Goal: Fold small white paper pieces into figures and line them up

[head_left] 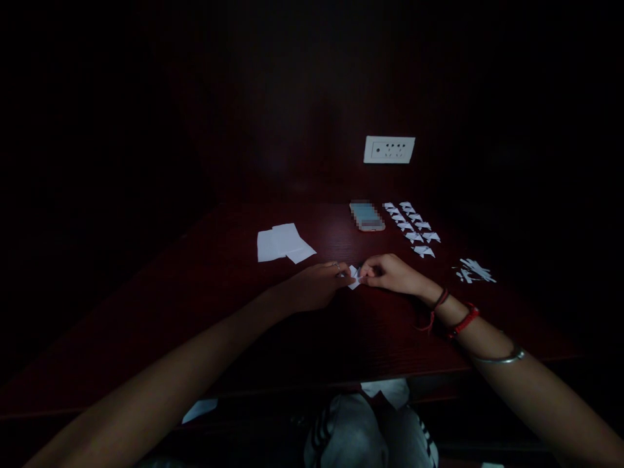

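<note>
A small folded piece of white paper (354, 278) is held between my two hands, just above or on the dark red table. My left hand (322, 285) pinches its left side, with a ring on one finger. On its right side, the fingers of my right hand (390, 273) are closed on the paper. Fingertips cover part of it, so its exact folded shape is hard to make out. Farther left lie a few overlapping white paper sheets (283, 244).
Small folded paper pieces (413, 238) lie in two rows at the right. Beside them is a phone (368, 218), its screen blurred. Thin paper strips (475, 270) are heaped farther right. A white socket panel (389, 149) is on the back wall. The table's (234, 370) front edge is near my legs.
</note>
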{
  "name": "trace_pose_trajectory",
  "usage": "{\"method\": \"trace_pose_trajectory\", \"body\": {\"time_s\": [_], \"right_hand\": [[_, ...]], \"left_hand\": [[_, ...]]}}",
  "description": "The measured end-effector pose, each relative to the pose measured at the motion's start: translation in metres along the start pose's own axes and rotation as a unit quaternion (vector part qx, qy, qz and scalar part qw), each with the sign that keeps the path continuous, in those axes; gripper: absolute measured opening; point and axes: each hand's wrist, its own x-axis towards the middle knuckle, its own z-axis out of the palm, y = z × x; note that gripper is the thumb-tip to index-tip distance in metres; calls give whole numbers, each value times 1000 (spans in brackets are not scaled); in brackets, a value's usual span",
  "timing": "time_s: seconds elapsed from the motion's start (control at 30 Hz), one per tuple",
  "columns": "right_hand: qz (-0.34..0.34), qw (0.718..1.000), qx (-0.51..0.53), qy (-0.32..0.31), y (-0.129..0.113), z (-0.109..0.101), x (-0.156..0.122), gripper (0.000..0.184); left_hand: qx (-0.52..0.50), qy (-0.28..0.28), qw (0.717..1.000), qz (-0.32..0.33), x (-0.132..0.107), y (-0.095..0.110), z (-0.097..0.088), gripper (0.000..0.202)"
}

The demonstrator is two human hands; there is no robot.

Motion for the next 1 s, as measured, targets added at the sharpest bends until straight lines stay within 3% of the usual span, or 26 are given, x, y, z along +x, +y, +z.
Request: {"method": "trace_pose_trajectory", "body": {"time_s": [0.2, 0.43, 0.73, 1.0], "right_hand": [[3, 1000, -11, 26, -1, 1, 0, 18], [24, 998, 51, -1, 1, 3, -1, 18], [31, 997, 71, 10, 5, 7, 1, 17], [-75, 996, -41, 28, -8, 0, -4, 13]], "left_hand": [[-1, -5, 1000, -8, 1, 2, -3, 38], [3, -11, 1000, -4, 0, 1, -2, 38], [1, -5, 1000, 6, 0, 1, -1, 37], [-20, -5, 1000, 3, 0, 0, -2, 38]]}}
